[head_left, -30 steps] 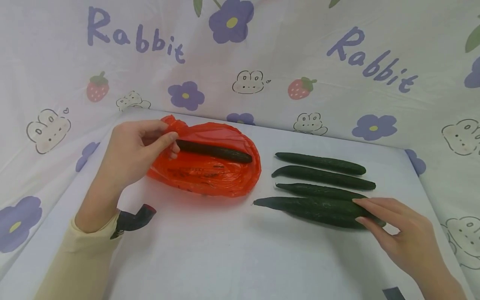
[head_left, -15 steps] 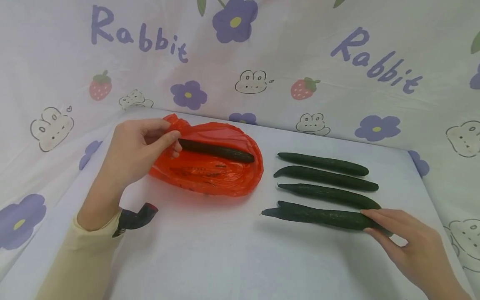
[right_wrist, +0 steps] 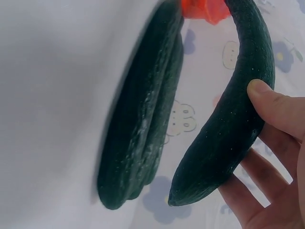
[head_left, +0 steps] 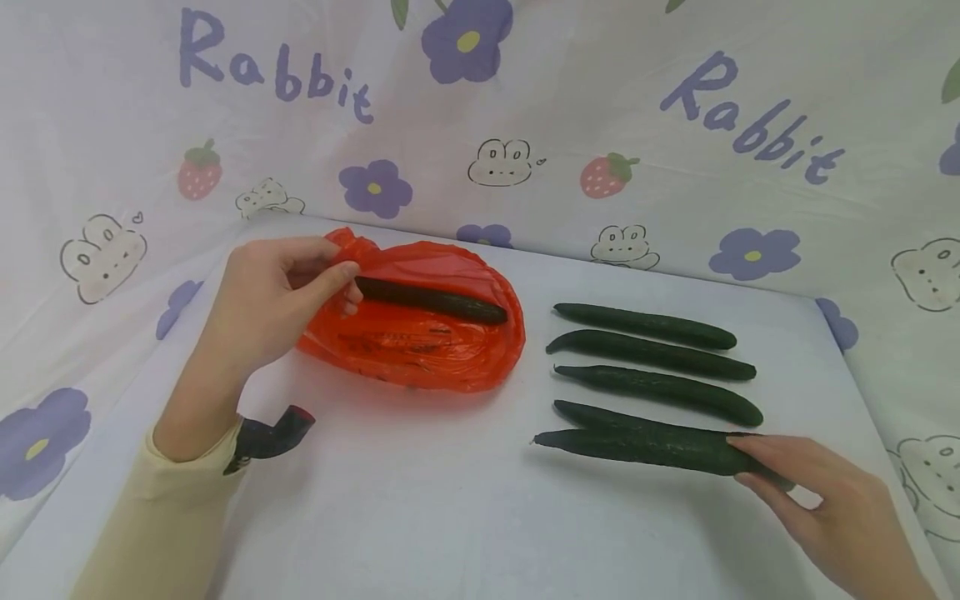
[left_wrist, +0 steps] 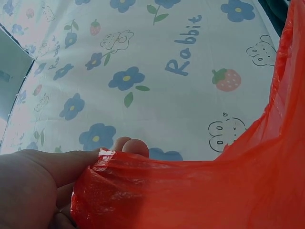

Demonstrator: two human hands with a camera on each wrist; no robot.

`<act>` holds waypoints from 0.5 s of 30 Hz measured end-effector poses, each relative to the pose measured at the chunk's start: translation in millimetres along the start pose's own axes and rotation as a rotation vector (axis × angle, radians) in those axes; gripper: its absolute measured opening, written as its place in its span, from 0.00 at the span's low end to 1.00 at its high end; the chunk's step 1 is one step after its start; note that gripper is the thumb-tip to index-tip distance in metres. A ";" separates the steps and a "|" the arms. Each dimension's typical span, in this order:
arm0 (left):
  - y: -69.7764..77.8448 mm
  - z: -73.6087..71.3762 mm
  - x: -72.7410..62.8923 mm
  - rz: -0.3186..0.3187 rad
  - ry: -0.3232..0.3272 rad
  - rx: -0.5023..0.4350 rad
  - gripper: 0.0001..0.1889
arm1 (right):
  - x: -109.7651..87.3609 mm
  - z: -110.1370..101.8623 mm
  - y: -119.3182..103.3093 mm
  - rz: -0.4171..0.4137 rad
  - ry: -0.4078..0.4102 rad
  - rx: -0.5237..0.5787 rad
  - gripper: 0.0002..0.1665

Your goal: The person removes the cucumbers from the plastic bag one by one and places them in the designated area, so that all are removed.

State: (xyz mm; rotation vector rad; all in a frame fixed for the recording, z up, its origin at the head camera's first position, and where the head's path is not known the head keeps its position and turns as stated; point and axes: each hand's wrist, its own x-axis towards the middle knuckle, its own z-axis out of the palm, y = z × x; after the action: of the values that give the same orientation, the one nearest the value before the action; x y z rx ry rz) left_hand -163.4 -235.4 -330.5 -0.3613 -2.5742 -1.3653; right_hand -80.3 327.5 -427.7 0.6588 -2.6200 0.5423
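My left hand pinches the gathered edge of a red plastic bag; in the left wrist view the bag's film stretches right from the fingers. A dark green cucumber lies along the bag, its left end hidden by that hand. My right hand grips another cucumber near one end, thumb on one side and fingers on the other. It appears raised off the table. Just behind it, a cucumber is partly covered. Farther back lie three more, the nearest cucumber slightly curved.
A white table carries everything. Behind it hangs a white cloth printed with rabbits, flowers and strawberries. A dark piece with a red end sticks out from the left sleeve.
The right hand has brought its cucumber nearer the front and slightly right, uncovering the row behind and the tip of the cucumber beside it. The left hand stays on the bag.
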 end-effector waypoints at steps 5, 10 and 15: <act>-0.7 -0.4 -1.1 -0.006 0.000 0.007 0.08 | -5.5 2.5 1.3 0.040 -0.041 -0.028 0.31; -0.4 -1.7 0.8 0.006 0.004 0.017 0.08 | -9.0 5.5 4.1 0.068 -0.060 -0.042 0.37; -1.4 -2.2 -0.6 -0.009 0.000 0.015 0.09 | -13.6 10.6 10.7 0.042 -0.060 -0.036 0.38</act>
State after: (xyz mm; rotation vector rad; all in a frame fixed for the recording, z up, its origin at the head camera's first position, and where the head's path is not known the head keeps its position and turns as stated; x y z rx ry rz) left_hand -163.2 -238.1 -330.5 -0.3470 -2.5877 -1.3475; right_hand -77.5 336.3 -445.7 0.6188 -2.6982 0.4944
